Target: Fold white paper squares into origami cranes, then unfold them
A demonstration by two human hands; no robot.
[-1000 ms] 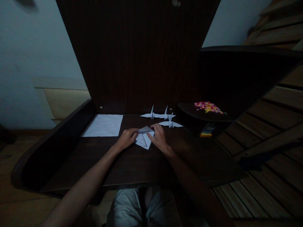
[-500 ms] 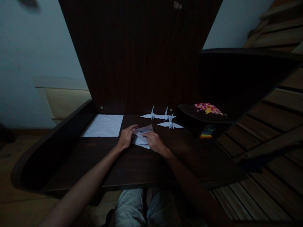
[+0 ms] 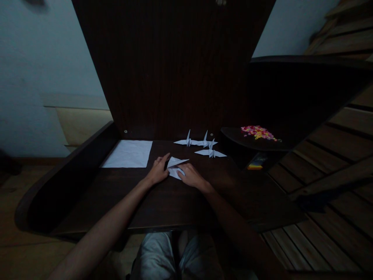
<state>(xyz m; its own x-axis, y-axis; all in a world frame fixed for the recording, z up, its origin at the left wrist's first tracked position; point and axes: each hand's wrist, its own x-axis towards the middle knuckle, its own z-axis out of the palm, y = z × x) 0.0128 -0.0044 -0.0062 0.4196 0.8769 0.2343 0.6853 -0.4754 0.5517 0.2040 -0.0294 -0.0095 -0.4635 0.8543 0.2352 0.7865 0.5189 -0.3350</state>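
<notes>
A partly folded sheet of white paper (image 3: 175,172) lies on the dark desk between my hands, with a pointed flap raised along its far side. My left hand (image 3: 158,171) grips its left edge, the index finger stretched forward and the other fingers curled. On the right side, my right hand (image 3: 190,175) holds the lower layer, its thumb on the paper and its fingers bent. Just beyond are several white origami cranes: one crane (image 3: 186,142) stands at the back, and another crane (image 3: 212,153) sits nearer on the right.
A flat stack of white paper (image 3: 128,154) lies at the desk's back left. Small pink and yellow pieces (image 3: 258,133) are heaped on a corner shelf (image 3: 233,136) at the right. Under that shelf is a colourful item (image 3: 255,166). A raised side panel (image 3: 67,171) bounds the left.
The paper's upper flap, earlier spread broad and raised, is now a narrower point slanting to the right. My right thumb has moved onto the lower layer. The cranes have not moved.
</notes>
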